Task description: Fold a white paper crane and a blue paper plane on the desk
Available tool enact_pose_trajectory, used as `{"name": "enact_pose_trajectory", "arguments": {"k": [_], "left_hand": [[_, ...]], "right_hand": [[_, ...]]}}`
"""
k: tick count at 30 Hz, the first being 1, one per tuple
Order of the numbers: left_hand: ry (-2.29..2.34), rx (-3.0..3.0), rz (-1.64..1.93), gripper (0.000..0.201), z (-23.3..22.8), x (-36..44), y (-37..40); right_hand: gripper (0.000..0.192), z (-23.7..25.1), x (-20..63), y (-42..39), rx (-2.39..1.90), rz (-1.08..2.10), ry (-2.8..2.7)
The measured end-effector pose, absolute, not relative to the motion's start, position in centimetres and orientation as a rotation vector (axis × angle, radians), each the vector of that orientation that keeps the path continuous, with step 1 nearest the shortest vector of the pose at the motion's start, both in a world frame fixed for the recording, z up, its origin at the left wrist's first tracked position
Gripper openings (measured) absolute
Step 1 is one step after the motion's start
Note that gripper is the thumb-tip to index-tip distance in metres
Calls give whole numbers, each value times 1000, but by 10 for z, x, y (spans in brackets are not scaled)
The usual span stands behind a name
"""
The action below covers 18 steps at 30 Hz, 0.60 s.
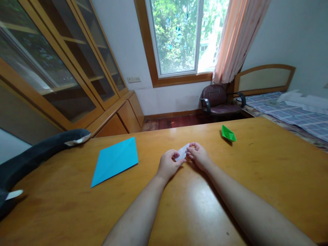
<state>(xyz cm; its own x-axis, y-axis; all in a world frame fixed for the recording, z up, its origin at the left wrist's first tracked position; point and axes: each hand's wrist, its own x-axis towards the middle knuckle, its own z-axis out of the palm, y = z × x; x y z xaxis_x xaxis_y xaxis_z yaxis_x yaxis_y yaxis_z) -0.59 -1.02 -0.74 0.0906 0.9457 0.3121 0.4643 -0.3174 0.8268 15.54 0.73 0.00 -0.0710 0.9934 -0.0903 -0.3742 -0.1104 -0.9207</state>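
Observation:
Both my hands meet over the middle of the wooden table (230, 191). My left hand (167, 164) and my right hand (198, 156) pinch a small folded piece of white paper (182, 152) between their fingertips, just above the tabletop. A flat blue paper sheet (115, 160) lies to the left of my hands. A small green paper boat (228, 133) stands on the table to the right, beyond my right hand.
A dark plush toy (33, 157) lies across the table's left edge. Wooden glass-door cabinets (64, 68) line the left wall. Beyond the table stand a dark armchair (220, 100), a window with a curtain (238, 37) and a bed (294, 109).

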Motion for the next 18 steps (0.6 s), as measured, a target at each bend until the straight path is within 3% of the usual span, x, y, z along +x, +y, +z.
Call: {"name": "enact_pose_trajectory", "arguments": {"k": [10,18], "left_hand": [[1170,1480,1202,27,-26,-1,-4],[1057,1306,1208,28,-16,0,-6]], "right_hand": [[23,1,144,-3,-857,1495,-1097],[20,-5,147,2,-894,1403,-1217]]}}
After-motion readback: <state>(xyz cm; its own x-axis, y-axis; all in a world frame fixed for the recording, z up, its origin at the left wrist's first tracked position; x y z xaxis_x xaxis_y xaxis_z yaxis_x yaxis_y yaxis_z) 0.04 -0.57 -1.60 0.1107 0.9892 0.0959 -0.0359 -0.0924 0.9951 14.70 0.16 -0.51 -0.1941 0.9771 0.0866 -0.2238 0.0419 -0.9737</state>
